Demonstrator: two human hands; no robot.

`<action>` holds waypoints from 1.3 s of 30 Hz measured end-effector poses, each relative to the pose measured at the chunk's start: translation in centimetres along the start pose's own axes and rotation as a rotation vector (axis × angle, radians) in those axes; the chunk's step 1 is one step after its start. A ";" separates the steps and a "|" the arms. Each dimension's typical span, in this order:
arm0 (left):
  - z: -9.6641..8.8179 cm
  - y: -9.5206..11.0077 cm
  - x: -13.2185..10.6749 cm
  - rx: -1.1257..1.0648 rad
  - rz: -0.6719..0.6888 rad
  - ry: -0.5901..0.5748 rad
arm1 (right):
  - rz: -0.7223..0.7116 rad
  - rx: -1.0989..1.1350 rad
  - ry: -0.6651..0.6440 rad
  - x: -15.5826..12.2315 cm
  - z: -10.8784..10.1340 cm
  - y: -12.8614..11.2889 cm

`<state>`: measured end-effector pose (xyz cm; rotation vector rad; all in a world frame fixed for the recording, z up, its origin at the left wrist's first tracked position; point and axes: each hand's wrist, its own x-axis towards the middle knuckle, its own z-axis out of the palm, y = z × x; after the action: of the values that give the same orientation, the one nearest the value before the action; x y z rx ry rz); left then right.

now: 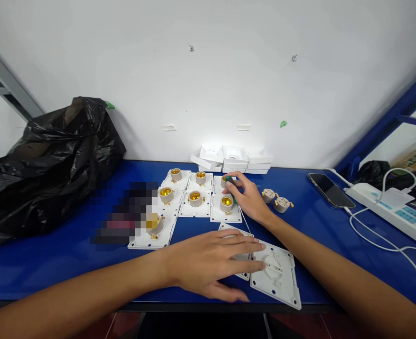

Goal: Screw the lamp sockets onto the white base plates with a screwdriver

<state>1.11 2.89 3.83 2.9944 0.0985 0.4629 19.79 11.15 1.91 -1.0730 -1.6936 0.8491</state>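
Observation:
My left hand [213, 263] lies flat, fingers stretched out, on a white square plate [234, 233] near the front edge of the blue table [52, 263]. A second white plate [276, 275] with a round moulded centre lies just to its right, touching my fingertips. My right hand [248, 197] reaches farther back and is closed round a small dark green object [230, 181], over the right column of white plates fitted with beige lamp sockets with brass insides [196, 197]. Two loose beige sockets [276, 200] lie to the right of that hand.
A stack of white plastic covers [234, 159] stands against the wall. A black plastic bag [49, 174] fills the left. A phone [330, 189], a white power strip [391, 209] and white cables [380, 240] lie at the right. A blurred patch covers something left of the sockets.

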 end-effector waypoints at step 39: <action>-0.6 -1.0 -0.6 0.070 -0.084 -0.046 | -0.126 0.049 0.247 -1.0 -1.4 -0.5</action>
<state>0.34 3.93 4.06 3.0522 0.2397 0.3901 21.20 10.14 2.47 -0.9838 -1.5081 0.6462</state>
